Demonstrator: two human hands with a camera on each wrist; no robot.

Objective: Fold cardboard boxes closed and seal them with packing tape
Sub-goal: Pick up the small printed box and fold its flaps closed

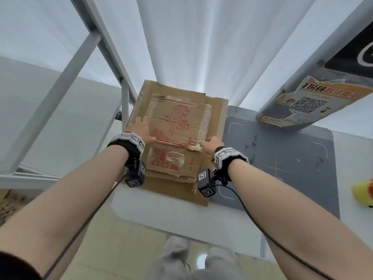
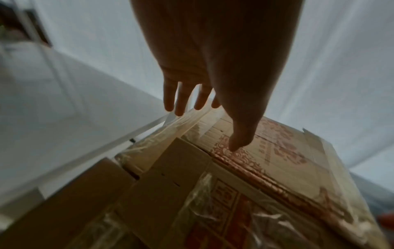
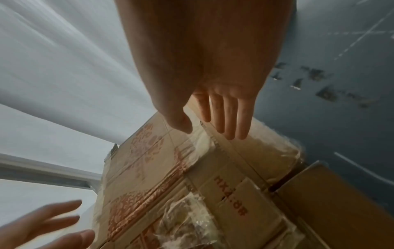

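Observation:
A flattened cardboard box (image 1: 177, 122) with red print and old clear tape lies on top of other flat cardboard (image 1: 171, 190) on the table. My left hand (image 1: 141, 128) lies on the box's left part with straight, spread fingers; the left wrist view shows the left hand (image 2: 213, 84) with its thumb tip touching the red print on the box (image 2: 277, 168). My right hand (image 1: 212, 144) is at the box's right edge. In the right wrist view the right hand (image 3: 213, 109) reaches over the taped edge of the box (image 3: 160, 176) with straight fingers. No tape roll is in view.
The cardboard sits on a white table (image 1: 161, 219), partly over a grey cutting mat (image 1: 282, 158). A grey metal frame (image 1: 66, 77) rises at the left. A post with a torn QR sticker (image 1: 314, 102) leans at the right. A yellow object (image 1: 363, 193) is at the right edge.

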